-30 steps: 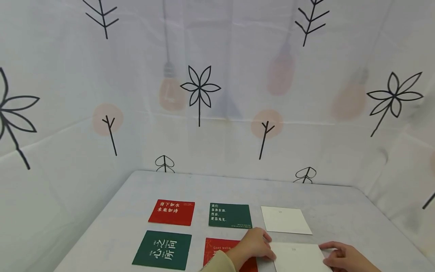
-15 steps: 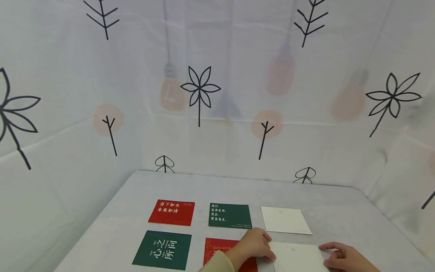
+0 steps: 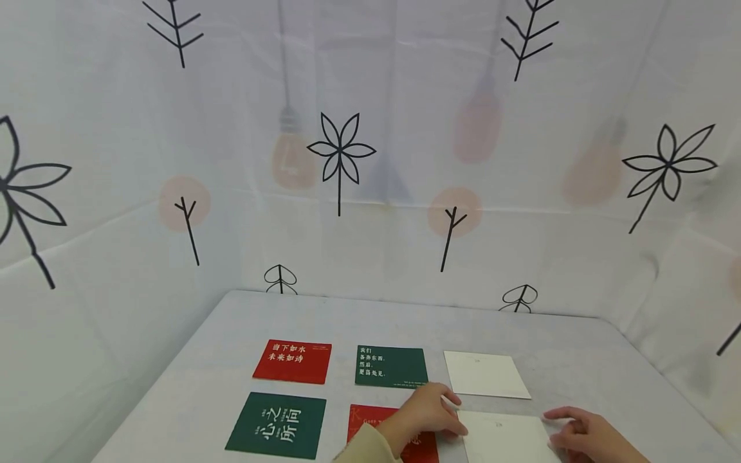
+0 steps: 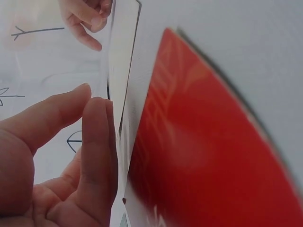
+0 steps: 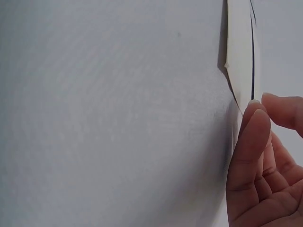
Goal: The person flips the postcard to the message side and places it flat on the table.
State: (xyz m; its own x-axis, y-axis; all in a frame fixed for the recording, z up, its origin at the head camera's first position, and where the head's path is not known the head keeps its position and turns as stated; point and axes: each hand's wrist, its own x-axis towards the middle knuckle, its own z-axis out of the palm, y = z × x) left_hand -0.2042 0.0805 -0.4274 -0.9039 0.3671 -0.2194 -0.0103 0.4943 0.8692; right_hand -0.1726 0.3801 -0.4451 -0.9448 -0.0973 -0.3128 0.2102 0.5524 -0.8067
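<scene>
1. Far left, back row: red card (image 3: 292, 362) with white characters lay flat on the table (image 3: 341, 321), well apart from both hands.
2. Far left, front row: green card (image 3: 276, 426), its large characters turned sideways, sat near the red one. Outside the hands' area.
3. Middle, back row: dark green card (image 3: 390, 366) with lines of white text. Left hand came right up to its lower right corner.
4. Middle, front row: lettered red card (image 4: 203, 137) lay under the left wrist; the hand and pale sleeve (image 3: 365, 448) blocked much of it from the head view.
5. Left hand (image 3: 428, 413): fingers loosely bent, thumb and finger close together, no grip visible. Tips sat at the left edge of the near cream card; couldn't tell if touching.
6. Near cream card (image 3: 506, 440): flat, between the hands, lower part cut off by the head view. Small faint mark near its top edge.
7. Far cream card (image 3: 487, 374): just behind it, narrow gap between.
8. Right hand (image 3: 587, 436): fingers relaxed, slightly bent, by the near cream card's right edge. No grip visible; contact couldn't be told.
9. Behind everything: white cloth (image 3: 370, 251) printed with plants and bulbs.
</scene>
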